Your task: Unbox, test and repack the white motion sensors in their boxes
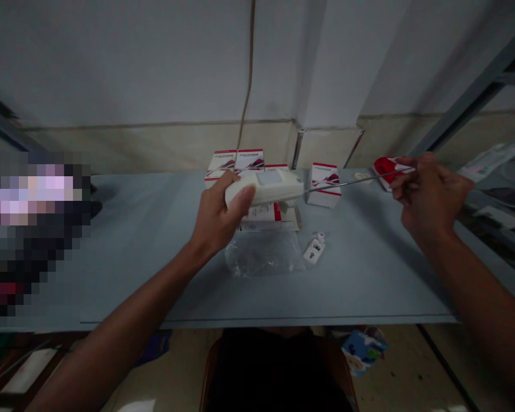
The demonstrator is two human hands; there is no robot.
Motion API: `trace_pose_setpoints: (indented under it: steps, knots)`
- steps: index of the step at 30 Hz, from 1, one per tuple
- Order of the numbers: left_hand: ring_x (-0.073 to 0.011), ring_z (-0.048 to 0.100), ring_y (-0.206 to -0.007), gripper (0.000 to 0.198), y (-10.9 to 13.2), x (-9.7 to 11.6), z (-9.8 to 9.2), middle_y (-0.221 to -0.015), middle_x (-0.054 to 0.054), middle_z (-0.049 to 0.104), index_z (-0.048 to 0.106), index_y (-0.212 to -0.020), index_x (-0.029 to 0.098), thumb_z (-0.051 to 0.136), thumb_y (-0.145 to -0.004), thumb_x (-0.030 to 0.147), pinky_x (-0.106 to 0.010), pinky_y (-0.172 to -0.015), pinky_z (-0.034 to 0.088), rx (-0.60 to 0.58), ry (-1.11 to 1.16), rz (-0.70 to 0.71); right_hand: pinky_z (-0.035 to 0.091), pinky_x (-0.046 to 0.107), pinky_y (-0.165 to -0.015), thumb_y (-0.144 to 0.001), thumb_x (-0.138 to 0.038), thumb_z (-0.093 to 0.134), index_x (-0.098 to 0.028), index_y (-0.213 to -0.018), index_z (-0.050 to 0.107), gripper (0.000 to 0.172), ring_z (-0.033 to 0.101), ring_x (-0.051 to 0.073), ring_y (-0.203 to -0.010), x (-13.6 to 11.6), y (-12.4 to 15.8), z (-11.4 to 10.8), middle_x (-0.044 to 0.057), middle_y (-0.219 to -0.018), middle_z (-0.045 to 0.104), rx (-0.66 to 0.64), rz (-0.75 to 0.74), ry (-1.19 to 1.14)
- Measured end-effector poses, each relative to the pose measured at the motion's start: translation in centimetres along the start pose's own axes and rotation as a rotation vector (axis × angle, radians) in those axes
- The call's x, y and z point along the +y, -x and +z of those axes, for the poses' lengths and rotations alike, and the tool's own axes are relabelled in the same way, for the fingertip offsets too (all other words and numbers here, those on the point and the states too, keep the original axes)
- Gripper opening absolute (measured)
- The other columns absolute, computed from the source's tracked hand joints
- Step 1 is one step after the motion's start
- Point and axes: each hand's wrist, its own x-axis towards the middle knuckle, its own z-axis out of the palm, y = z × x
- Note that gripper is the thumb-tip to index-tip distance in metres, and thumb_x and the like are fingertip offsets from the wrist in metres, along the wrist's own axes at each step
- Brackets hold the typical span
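Note:
My left hand (218, 214) is wrapped round a white handheld device (277, 186) with a pale window on its upper face, the thumb lying along its near side. From the device's right end a thin metal rod (352, 182) runs out to the right. The rod's far end lies in the closed fingers of my right hand (431, 200). Both are raised above the table. Under the device are a lying white-and-red box (261, 217), partly hidden, and a clear plastic bag (264, 257). A small white plastic piece (315, 250) lies just right of the bag.
Along the wall stand several white-and-red boxes (249, 160), one apart on the right (325, 177). A red-and-white item (385, 171) is behind my right hand. The grey table (154, 292) ends near my lap. A blurred-out person (30, 229) is at the left.

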Motion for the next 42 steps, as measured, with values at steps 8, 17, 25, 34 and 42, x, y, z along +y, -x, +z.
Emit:
trace_pose_setpoints:
  steps: [8, 17, 25, 34, 42]
  knots:
    - [-0.0176, 0.056, -0.073, 0.056, 0.3, -0.9, -0.3, -0.081, -0.003, 0.061, 0.064, -0.106, 0.022, 0.058, -0.093, 0.076, -0.026, -0.056, 0.043, 0.065, -0.044, 0.103, 0.03, 0.02, -0.032, -0.095, -0.047, 0.073, -0.008, -0.087, 0.076, 0.04, 0.056, 0.011, -0.036, 0.3, 0.0, 0.0, 0.006, -0.058, 0.071, -0.1, 0.018, -0.009]
    - [-0.0233, 0.067, -0.091, 0.064, -0.1, -1.6, -0.3, -0.106, -0.008, 0.069, 0.062, -0.114, 0.021, 0.066, -0.082, 0.077, -0.033, -0.076, 0.054, 0.061, -0.203, 0.197, 0.032, 0.021, -0.032, -0.08, -0.063, 0.082, -0.009, -0.083, 0.077, 0.054, 0.061, 0.014, -0.039, -0.4, 2.2, 1.3, 0.009, -0.06, 0.073, -0.258, 0.006, -0.003]
    - [-0.0227, 0.071, -0.089, 0.063, 0.8, -1.0, 0.7, -0.109, -0.008, 0.071, 0.059, -0.12, 0.023, 0.078, -0.078, 0.064, -0.033, -0.074, 0.059, 0.065, -0.245, 0.275, 0.034, 0.02, -0.034, -0.089, -0.063, 0.074, -0.016, -0.105, 0.081, 0.051, 0.063, 0.012, -0.044, -1.6, 5.1, 4.5, 0.008, -0.074, 0.08, -0.354, 0.043, -0.011]
    - [-0.0232, 0.073, -0.09, 0.065, 0.8, -1.6, 0.5, -0.111, -0.008, 0.071, 0.055, -0.124, 0.023, 0.08, -0.078, 0.062, -0.033, -0.072, 0.059, 0.106, -0.275, 0.281, 0.037, 0.024, -0.034, -0.097, -0.066, 0.06, -0.029, -0.091, 0.083, 0.044, 0.052, 0.012, -0.038, -3.3, 10.3, 9.3, -0.001, -0.053, 0.067, -0.66, 0.051, 0.055]
    - [-0.0284, 0.077, -0.096, 0.077, 1.5, -1.2, 1.2, -0.113, -0.01, 0.075, 0.054, -0.134, 0.026, 0.075, -0.08, 0.076, -0.038, -0.078, 0.061, -0.079, -0.335, 0.421, 0.05, 0.028, -0.036, -0.092, -0.072, 0.062, -0.022, -0.086, 0.081, 0.054, 0.064, 0.018, -0.045, -2.6, 7.6, 7.2, 0.004, -0.06, 0.07, -0.874, 0.243, -0.128]
